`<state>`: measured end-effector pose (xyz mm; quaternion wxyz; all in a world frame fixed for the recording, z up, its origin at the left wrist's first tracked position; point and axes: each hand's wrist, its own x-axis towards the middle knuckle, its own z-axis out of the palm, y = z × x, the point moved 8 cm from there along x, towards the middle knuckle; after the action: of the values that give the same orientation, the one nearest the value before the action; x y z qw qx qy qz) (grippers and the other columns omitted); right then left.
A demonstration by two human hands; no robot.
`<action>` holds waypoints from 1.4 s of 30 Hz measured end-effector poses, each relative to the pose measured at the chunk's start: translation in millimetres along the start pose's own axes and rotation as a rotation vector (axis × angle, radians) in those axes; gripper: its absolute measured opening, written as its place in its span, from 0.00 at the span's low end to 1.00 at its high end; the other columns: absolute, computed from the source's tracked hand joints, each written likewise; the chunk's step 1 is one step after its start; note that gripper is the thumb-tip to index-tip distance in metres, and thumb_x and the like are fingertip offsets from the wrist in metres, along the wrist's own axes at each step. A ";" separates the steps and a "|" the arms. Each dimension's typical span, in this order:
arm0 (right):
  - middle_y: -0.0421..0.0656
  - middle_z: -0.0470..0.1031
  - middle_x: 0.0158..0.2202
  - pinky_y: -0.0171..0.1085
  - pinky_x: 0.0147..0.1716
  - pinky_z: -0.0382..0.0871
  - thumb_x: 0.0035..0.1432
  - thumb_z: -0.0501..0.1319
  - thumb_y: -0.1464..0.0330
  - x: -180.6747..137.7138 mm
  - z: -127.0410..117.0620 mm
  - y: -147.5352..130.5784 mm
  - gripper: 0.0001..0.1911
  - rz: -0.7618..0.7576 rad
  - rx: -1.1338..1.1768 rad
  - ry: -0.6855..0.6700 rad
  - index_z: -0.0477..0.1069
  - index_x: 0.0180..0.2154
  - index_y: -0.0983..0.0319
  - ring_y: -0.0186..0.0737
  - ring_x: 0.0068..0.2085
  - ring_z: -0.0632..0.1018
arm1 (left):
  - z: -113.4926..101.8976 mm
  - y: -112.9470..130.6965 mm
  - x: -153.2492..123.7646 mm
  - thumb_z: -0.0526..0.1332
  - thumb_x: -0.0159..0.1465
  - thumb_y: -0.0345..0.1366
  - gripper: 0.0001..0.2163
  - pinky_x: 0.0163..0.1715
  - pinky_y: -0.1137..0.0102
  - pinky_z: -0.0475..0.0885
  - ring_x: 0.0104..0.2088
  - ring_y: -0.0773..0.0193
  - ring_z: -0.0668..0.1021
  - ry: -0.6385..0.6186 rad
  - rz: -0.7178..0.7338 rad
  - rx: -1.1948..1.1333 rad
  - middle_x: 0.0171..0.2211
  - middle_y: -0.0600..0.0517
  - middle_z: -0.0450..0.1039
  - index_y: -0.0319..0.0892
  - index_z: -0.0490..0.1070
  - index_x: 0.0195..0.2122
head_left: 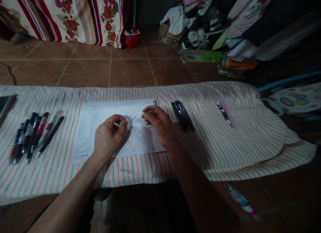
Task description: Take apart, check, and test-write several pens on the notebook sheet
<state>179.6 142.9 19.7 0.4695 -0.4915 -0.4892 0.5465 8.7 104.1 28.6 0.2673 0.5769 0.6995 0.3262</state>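
Above a printed, handwritten sheet, my left hand pinches a thin, pointed pen piece between thumb and fingertips. Its tip points toward my right hand, a short gap away. The right fingers are curled with thumb and fingertips together; anything between them is too small to make out. Just right of the paper lies a bunch of dark pens. On the left, several black, red and clear pens lie side by side.
A striped cloth covers the low table. Two slim pens, one pink, lie farther right. A dark-framed object sits at the left edge. A plastic bottle is on the floor, and a red basket stands beyond.
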 end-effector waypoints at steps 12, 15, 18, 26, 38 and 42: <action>0.38 0.74 0.31 0.31 0.29 0.63 0.48 0.61 0.64 -2.2 0.9 9.6 0.12 0.164 0.228 -0.011 0.75 0.37 0.58 0.30 0.30 0.71 | 1.0 1.3 -0.8 0.57 0.59 0.42 0.08 0.24 0.72 0.68 0.24 0.65 0.76 -0.008 0.015 -0.016 0.27 0.53 0.75 0.44 0.70 0.32; 0.38 0.74 0.30 0.31 0.29 0.63 0.47 0.63 0.65 -2.3 0.2 11.0 0.10 0.188 0.267 0.008 0.75 0.35 0.58 0.30 0.30 0.71 | 1.8 0.9 -0.7 0.57 0.59 0.42 0.08 0.24 0.72 0.68 0.24 0.65 0.76 -0.007 0.023 -0.030 0.28 0.52 0.75 0.43 0.70 0.32; 0.37 0.75 0.30 0.31 0.29 0.63 0.45 0.65 0.66 -2.4 0.9 12.9 0.10 0.214 0.322 0.024 0.75 0.34 0.58 0.30 0.30 0.72 | 3.2 2.0 -1.2 0.57 0.59 0.42 0.09 0.24 0.72 0.68 0.23 0.65 0.76 -0.008 0.035 -0.039 0.27 0.52 0.75 0.43 0.70 0.32; 0.38 0.78 0.32 0.29 0.29 0.65 0.42 0.67 0.68 -3.9 5.5 18.2 0.11 0.269 0.404 0.047 0.74 0.33 0.59 0.29 0.31 0.75 | 7.4 12.3 -8.0 0.57 0.59 0.41 0.08 0.23 0.73 0.67 0.22 0.67 0.75 -0.018 0.072 -0.050 0.25 0.54 0.74 0.43 0.71 0.32; 0.39 0.80 0.32 0.30 0.29 0.66 0.41 0.69 0.68 -6.8 10.1 21.9 0.12 0.304 0.376 0.039 0.73 0.32 0.59 0.31 0.31 0.77 | 10.5 15.0 -8.2 0.57 0.59 0.41 0.08 0.23 0.73 0.67 0.22 0.67 0.74 -0.017 0.064 -0.043 0.26 0.53 0.74 0.43 0.71 0.32; 0.38 0.80 0.32 0.30 0.29 0.66 0.42 0.69 0.68 -7.1 11.8 22.2 0.12 0.310 0.381 0.023 0.73 0.33 0.59 0.31 0.31 0.77 | 10.5 14.3 -8.7 0.57 0.59 0.40 0.08 0.23 0.73 0.67 0.22 0.67 0.74 -0.017 0.052 -0.029 0.27 0.53 0.74 0.43 0.70 0.31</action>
<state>167.6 133.2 -1.3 0.4700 -0.4693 -0.2907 0.6887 27.2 98.9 32.7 0.2732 0.5935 0.6772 0.3383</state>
